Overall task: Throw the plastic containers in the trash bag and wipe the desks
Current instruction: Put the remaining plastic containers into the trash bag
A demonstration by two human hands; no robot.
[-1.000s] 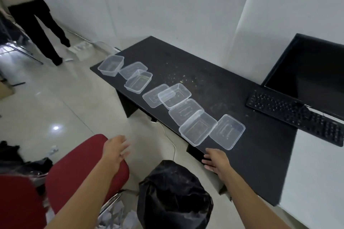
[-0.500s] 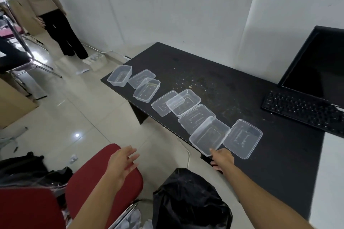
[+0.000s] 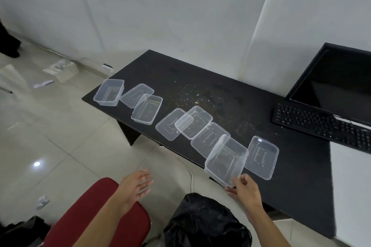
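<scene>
While the right hand (image 3: pixel 246 190) is pinching the nearest plastic container (image 3: pixel 225 160), the left hand (image 3: pixel 136 186) is hovering with its fingers spread wide, holding nothing.
The grip is holding the container's near corner; the container is tilting up at the front edge of the black surface (image 3: pixel 301 166); the other containers (image 3: pixel 148 109) are lying in a row along that edge; the black trash bag (image 3: pixel 204 222) is sitting below, beside a red chair (image 3: pixel 96 218).

readable text: none | right lid (image 3: pixel 262 156): raised lettering, blurred, unreadable | middle lid (image 3: pixel 208 139): same raised lettering, unreadable | keyboard (image 3: pixel 321 124): key legends mere white specks, too small to read
</scene>
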